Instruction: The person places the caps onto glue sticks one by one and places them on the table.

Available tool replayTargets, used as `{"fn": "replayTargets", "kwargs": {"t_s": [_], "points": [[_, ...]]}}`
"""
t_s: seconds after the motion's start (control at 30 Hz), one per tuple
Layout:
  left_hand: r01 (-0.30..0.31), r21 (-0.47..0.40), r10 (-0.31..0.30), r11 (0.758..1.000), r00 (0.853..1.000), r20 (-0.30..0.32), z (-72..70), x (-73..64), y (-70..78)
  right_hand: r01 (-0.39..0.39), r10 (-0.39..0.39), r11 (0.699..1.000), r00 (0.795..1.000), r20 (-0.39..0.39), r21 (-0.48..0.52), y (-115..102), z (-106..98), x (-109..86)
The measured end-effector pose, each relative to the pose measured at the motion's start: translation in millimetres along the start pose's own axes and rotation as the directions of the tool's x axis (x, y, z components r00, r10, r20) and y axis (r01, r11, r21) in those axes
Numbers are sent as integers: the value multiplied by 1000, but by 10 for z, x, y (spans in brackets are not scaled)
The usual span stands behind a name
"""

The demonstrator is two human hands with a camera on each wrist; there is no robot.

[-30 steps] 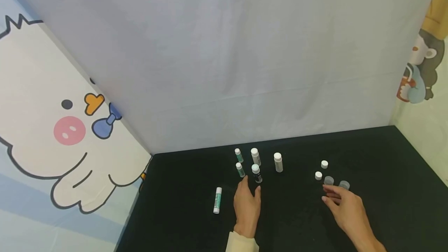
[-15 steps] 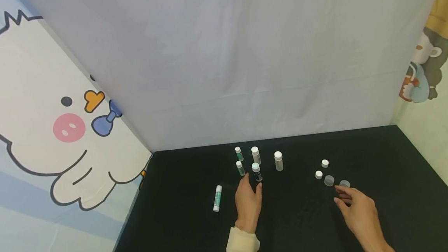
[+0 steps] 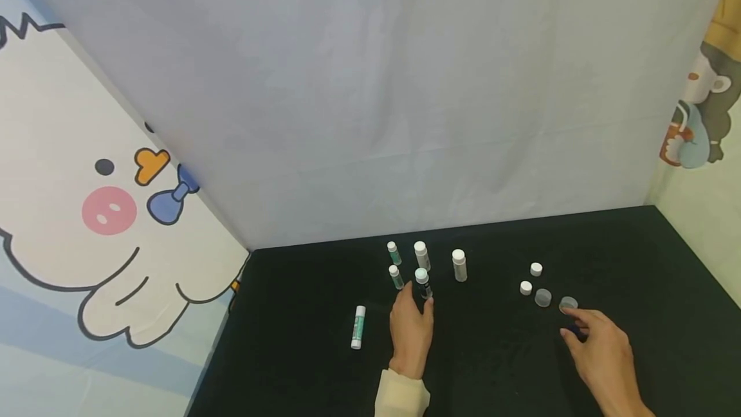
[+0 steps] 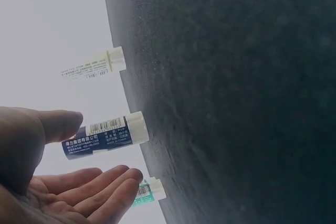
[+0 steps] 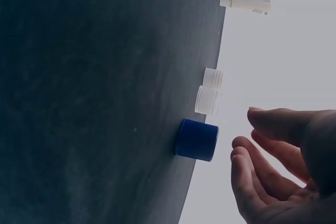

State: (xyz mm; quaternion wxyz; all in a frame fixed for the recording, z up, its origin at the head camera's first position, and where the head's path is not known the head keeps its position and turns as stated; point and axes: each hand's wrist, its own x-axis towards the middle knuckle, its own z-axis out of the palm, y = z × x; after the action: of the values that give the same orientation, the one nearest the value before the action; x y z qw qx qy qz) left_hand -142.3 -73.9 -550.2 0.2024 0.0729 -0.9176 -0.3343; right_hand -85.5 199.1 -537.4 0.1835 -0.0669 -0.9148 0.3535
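My left hand is around the near side of an upright navy glue stick with a white cap. In the left wrist view, the thumb overlaps the edge of its label while the straight fingers stay apart from it. A small green glue stick stands just beyond those fingertips. My right hand, fingers loosely bent and holding nothing, hovers beside a blue cap on the table. Behind it, two translucent round caps sit on the cloth, the right one partly overlapped by the fingertips.
Another green glue stick and two white-capped ones, the left and the right, stand farther back. A green-and-white glue stick lies at left. Two white caps rest near the translucent ones. A pale curtain closes the back.
My right hand has moved rightward away from the left translucent cap, leaving it in full view, and now overlaps the right one. My left hand has shifted only slightly forward.
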Motion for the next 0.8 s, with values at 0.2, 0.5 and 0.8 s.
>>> {"fn": "replayTargets", "kwargs": {"t_s": [0.2, 0.5, 0.8], "points": [[27, -14, -27, 1000, 1000, 17, 25, 31, -9, -18, 18, 1000, 1000, 13, -5, 32, -6, 3], [15, -37, -14, 999, 1000, 9, 72, 70, -22, -16, 16, 1000, 999, 33, -18, 86, 0, 0], [21, -61, -20, 998, 1000, 19, 133, 120, -29, -9, 12, 999, 997, 80, -33, 164, 17, 8]]}}
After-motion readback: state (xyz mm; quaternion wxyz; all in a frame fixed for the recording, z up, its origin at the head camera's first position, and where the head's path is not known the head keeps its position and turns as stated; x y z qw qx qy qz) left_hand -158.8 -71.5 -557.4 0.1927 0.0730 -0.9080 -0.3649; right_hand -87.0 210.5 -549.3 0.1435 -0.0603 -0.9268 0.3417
